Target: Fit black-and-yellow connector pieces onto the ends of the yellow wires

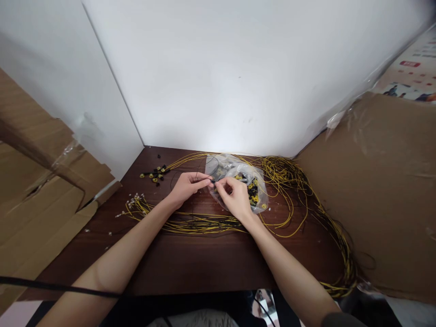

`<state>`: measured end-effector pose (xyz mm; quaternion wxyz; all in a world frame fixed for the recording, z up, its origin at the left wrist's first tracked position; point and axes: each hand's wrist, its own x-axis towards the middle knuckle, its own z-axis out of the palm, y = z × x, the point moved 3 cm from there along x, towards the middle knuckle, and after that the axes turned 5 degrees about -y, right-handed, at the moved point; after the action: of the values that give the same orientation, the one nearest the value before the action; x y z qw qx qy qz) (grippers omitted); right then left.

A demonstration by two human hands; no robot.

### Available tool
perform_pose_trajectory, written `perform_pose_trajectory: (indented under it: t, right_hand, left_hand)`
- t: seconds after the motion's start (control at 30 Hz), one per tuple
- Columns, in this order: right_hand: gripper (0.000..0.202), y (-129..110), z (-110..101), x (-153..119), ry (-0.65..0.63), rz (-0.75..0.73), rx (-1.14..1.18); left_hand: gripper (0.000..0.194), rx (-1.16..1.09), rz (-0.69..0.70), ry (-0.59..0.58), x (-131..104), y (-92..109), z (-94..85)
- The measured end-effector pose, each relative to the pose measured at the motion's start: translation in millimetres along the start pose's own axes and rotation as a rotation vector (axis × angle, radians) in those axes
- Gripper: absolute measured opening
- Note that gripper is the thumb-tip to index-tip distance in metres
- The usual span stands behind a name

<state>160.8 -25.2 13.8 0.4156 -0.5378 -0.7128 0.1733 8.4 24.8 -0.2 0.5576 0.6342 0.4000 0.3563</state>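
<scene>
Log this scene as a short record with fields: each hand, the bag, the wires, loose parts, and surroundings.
Left hand: fingertips pinching a dark piece, too small to identify
Right hand: fingertips at the same piece, close to the left's
Bag: clear plastic, beside the right hand, holding black and yellow parts
Wires: yellow and dark, a bundle running under the forearms, more heaped at right; white ends at left
Loose parts: black and yellow, left of the bag
Surroundings: brown table, white wall, cardboard on both sides
</scene>
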Motion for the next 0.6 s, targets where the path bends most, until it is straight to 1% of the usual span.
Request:
perform_pose_trajectory:
  t: [0.6]
  right_hand:
    - [0.021,-0.1,1.6,0.1,-0.023,0.004,-0.002]
  left_hand:
    - [0.028,-0.049,-0.015,-0.011,-0.2,-0.2,-0.2]
